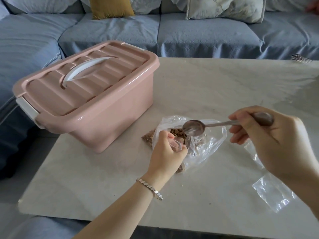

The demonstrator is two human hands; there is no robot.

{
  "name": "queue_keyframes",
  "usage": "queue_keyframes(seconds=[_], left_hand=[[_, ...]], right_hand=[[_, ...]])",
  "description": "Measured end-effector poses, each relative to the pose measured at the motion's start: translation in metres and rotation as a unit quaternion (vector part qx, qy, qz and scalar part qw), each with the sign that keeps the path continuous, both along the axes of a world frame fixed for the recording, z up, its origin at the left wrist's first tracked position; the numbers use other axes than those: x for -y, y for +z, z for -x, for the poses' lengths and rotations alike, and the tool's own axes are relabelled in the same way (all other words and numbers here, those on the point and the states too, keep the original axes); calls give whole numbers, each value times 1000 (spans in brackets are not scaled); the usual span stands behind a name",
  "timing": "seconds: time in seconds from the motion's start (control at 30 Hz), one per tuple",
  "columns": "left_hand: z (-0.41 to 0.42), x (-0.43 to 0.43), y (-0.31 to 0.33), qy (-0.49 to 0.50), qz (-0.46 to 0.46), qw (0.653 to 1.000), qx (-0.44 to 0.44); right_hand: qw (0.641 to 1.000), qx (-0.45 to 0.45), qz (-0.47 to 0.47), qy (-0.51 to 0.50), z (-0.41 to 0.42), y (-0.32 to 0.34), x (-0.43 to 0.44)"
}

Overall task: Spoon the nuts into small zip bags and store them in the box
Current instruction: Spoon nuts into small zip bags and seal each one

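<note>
The right hand [269, 135] covers much of the spoon [194, 127] handle and, seemingly, part of a bag [274, 192] at the right edge of the table [207, 83].

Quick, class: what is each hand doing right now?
Left hand: grips the plastic bag.
Right hand: holds the spoon.

Soft even daylight, faint shadows, wide-angle bending at edges.

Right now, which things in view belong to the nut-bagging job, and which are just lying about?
Job: spoon in right hand; nuts; clear bag gripped by left hand; empty bag; pink box, lid on.
Lying about: yellow cushion; patterned pillow; sofa.
</note>
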State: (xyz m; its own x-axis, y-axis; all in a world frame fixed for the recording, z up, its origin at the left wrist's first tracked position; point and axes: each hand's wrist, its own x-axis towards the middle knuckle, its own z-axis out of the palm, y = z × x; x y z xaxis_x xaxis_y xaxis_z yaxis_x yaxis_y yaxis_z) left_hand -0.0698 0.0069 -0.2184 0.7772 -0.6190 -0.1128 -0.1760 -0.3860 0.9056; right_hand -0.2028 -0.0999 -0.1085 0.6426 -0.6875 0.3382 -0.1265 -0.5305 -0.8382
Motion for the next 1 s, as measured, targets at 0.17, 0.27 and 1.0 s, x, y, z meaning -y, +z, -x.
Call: queue_keyframes(seconds=[0.17,0.27,1.0], left_hand=[[2,-1,2,-29,-4,998,51],[7,-5,6,-46,3,992,121],[-17,-37,-15,-12,-56,994,94]], right_hand=[[997,0,-70,20,4,-5,-3],[995,-38,-72,54,1,-11,-9],[986,-56,-148,-51,-5,-104,-10]])
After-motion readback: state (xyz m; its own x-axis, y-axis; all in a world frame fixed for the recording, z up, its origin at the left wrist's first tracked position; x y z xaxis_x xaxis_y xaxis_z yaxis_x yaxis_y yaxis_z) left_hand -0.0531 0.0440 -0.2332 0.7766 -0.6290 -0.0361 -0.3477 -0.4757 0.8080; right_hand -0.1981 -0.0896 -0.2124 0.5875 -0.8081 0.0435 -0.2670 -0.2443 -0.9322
